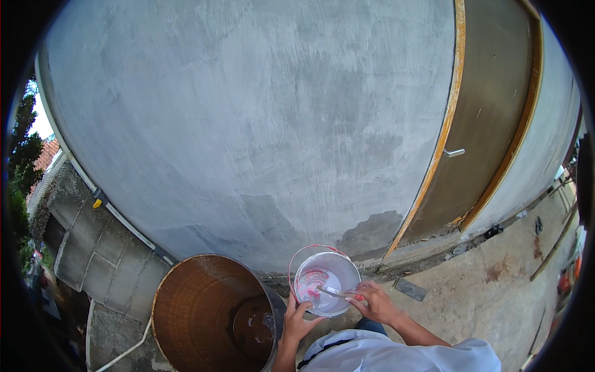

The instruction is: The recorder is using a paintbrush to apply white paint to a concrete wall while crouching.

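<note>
1. Right hand [375, 302]: fingers closed together, pinching a thin stick-like tool [346, 294] near its right end, at the right side of the bucket. Can't tell exactly which fingers bear on it.
2. Key relation: tool extends leftward from the right fingers, tilted slightly away from the body. Long axis runs across the bucket mouth, far end over or in the pink-and-white paint [317, 276]. Can't tell if that end has bristles or how deep it sits.
3. Right hand is the nearer one to the tool's grip; left is across the bucket, closer to the free end.
4. Left hand [299, 323]: thumb and fingers parted, gripping the near-left side of the white bucket [346, 268]. Underside contact hidden.
5. Bucket: in front of the torso, mouth up toward the camera, between both hands. Its pink-red wire handle [310, 247] loops past the left and far rim.
6. Around it: rusty drum [192, 294] left of the left hand, grey wall [248, 111] ahead, brown door [489, 93] farther right.
</note>
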A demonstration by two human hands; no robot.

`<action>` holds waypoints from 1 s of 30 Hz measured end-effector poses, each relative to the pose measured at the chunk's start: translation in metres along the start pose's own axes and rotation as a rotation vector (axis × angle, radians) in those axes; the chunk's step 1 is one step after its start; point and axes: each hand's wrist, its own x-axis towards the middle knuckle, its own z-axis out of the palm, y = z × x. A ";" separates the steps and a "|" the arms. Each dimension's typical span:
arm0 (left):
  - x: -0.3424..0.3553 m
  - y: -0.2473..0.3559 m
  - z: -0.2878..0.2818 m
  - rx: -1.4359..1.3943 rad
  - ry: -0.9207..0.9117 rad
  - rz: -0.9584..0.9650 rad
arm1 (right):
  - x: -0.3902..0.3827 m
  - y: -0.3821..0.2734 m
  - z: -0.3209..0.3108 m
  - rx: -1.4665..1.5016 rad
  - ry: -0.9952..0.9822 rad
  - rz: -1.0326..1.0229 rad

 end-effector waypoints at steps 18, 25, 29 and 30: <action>-0.002 -0.003 -0.007 0.020 -0.022 -0.031 | 0.010 0.003 0.008 0.009 -0.089 -0.011; 0.000 0.000 -0.008 0.011 -0.041 -0.026 | 0.011 0.005 0.012 0.033 -0.033 -0.043; 0.001 0.001 -0.008 0.021 -0.039 -0.014 | 0.011 0.004 0.012 0.052 -0.039 -0.022; 0.001 0.002 -0.008 0.020 -0.039 -0.014 | 0.011 0.003 0.012 0.038 -0.004 -0.043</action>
